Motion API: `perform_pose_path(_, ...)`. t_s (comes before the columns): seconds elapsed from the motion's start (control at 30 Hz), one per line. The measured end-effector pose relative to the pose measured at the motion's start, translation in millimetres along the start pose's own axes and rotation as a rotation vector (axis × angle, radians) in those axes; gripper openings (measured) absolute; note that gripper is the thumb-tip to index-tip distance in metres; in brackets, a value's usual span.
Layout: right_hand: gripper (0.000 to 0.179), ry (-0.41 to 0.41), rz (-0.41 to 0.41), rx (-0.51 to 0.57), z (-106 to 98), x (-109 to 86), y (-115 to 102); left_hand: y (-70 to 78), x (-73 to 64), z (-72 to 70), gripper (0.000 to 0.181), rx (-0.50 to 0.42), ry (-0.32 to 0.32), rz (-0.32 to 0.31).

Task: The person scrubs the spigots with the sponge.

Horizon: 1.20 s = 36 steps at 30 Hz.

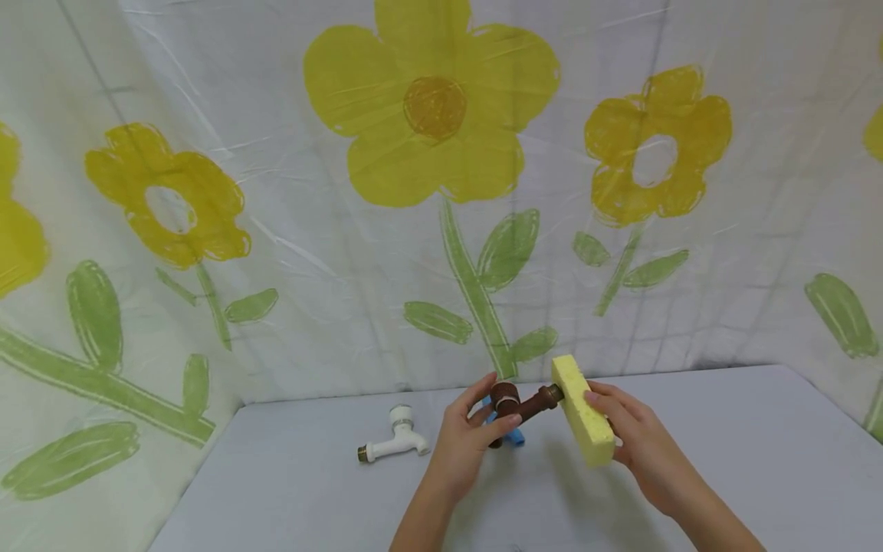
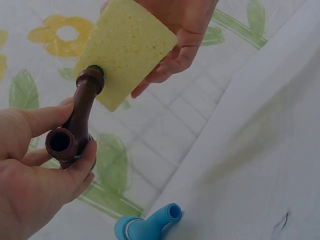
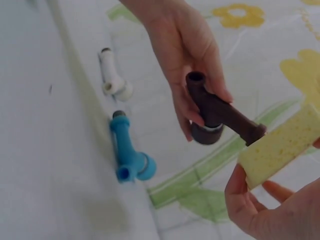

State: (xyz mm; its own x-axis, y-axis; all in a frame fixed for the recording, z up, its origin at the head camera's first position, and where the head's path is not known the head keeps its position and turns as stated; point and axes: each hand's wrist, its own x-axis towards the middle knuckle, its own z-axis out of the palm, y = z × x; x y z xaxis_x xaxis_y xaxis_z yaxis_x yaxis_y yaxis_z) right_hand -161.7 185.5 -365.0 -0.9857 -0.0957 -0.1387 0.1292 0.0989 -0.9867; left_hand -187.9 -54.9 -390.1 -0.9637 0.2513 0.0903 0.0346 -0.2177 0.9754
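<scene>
Above the table, my left hand (image 1: 461, 445) grips a dark brown faucet (image 1: 536, 404) by its body, fingers and thumb around it. The faucet's threaded inlet end touches the broad face of a yellow sponge (image 1: 582, 414). My right hand (image 1: 641, 441) pinches that sponge from its other side, thumb along the edge. In the left wrist view the brown faucet (image 2: 82, 112) shows its open spout toward the camera, and the sponge (image 2: 125, 50) stands tilted behind its end. The right wrist view shows the sponge (image 3: 280, 150) between my right thumb and fingers.
A blue faucet (image 3: 127, 150) lies on the table behind my left hand, mostly hidden in the head view. To the left lies a white faucet (image 1: 396, 437) with a brass-coloured threaded end. A white sheet (image 1: 310, 337) printed with yellow flowers hangs behind the pale table (image 1: 297, 491).
</scene>
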Motion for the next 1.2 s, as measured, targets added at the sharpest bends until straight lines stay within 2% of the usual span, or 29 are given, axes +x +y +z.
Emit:
perform_pose_path(0.1, 0.063, -0.004, -0.016, -0.016, -0.8, -1.1, 0.4, 1.0, 0.2, 0.3, 0.078, -0.016, 0.009, -0.014)
perform_pose_path(0.37, 0.062, -0.015, -0.042, -0.032, -5.4, -1.9, 1.4, 5.2, 0.8, -0.4, 0.074, -0.036, 0.019, -0.046)
perform_pose_path(0.6, 0.063, -0.006, -0.043, -0.095, -4.3, -2.0, -2.8, 13.4, -1.4, 0.1, 0.074, -0.039, 0.025, -0.020)
perform_pose_path(0.8, 0.063, -0.004, -0.063, -0.147, -2.5, -3.5, -6.5, 12.2, 0.5, 1.3, 0.073, -0.033, 0.040, -0.005)
perform_pose_path(1.03, 0.059, 0.057, -0.079, -0.097, 0.6, -3.8, 0.3, 10.6, 1.3, 1.6, 0.073, -0.111, 0.019, -0.045)
perform_pose_path(1.2, 0.059, 0.060, -0.058, -0.065, 3.4, -3.2, 1.6, 11.6, 0.4, -0.3, 0.071, -0.176, -0.001, -0.053)
